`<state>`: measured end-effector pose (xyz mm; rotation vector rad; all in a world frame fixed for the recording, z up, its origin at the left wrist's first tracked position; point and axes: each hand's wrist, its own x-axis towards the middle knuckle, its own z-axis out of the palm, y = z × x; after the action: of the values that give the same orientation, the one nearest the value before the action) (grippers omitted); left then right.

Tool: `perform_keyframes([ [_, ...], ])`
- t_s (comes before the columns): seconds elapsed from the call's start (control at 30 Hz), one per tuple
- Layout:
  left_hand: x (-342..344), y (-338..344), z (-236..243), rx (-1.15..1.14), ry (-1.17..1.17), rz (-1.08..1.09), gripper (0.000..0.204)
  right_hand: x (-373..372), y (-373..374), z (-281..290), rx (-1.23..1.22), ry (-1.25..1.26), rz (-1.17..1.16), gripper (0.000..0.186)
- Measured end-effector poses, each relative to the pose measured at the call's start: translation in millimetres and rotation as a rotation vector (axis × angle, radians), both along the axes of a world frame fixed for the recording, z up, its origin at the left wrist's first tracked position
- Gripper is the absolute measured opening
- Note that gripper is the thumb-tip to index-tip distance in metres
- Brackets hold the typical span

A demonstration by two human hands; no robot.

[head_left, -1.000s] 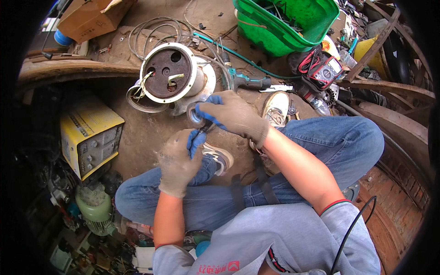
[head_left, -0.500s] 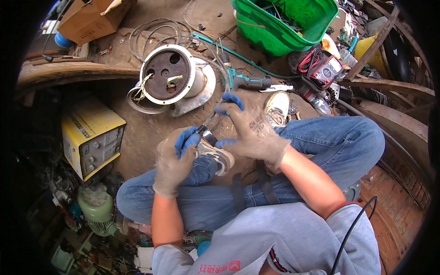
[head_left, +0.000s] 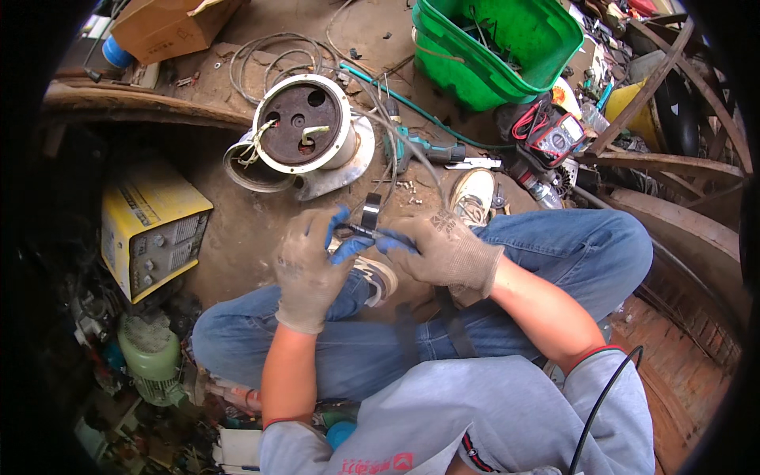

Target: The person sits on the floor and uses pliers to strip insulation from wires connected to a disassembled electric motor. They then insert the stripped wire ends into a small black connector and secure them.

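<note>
Both my hands wear grey-brown gloves with blue fingertips, and they meet close together above my lap. My left hand [head_left: 309,257] is closed, pinching the end of a dark cable [head_left: 362,230]. From the other side my right hand [head_left: 439,247] grips the same cable, its fingers closed and pointing left. A shiny black roll of what looks like electrical tape [head_left: 370,209] stands up just beyond the fingertips; how it is held is hidden. The grey cable runs from my right hand up toward a round metal housing [head_left: 344,119] with a rusty brown face and pale wires.
A teal power drill [head_left: 419,146] lies beyond my shoe [head_left: 473,196]. At the right are a multimeter [head_left: 556,141] with red leads and a green bin [head_left: 451,75]. On the left stand a yellow machine [head_left: 150,241], a green motor [head_left: 150,360] and a cardboard box [head_left: 174,32].
My right hand has come down and turned to point left, closing in on my left hand. The black roll has shifted up, past the fingertips. The view has shifted slightly.
</note>
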<state>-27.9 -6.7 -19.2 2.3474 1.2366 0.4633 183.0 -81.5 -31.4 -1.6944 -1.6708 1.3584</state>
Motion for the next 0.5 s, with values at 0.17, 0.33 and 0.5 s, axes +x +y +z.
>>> perform_keyframes([
  [0.17,6.8,-24.7,-19.3,-0.039,-0.067,0.327,0.048,-34.8,0.1,-26.3,-0.243,0.307,-0.445,0.029],
  [0.33,11.9,-53.1,-50.9,-0.645,-0.720,0.601,0.021,-55.9,-0.7,-26.0,-0.230,0.414,-0.517,0.031],
  [0.5,24.9,-60.5,-36.8,-0.800,-1.027,0.698,0.023,-67.7,-2.6,-14.0,0.011,0.164,-0.264,0.036],
])
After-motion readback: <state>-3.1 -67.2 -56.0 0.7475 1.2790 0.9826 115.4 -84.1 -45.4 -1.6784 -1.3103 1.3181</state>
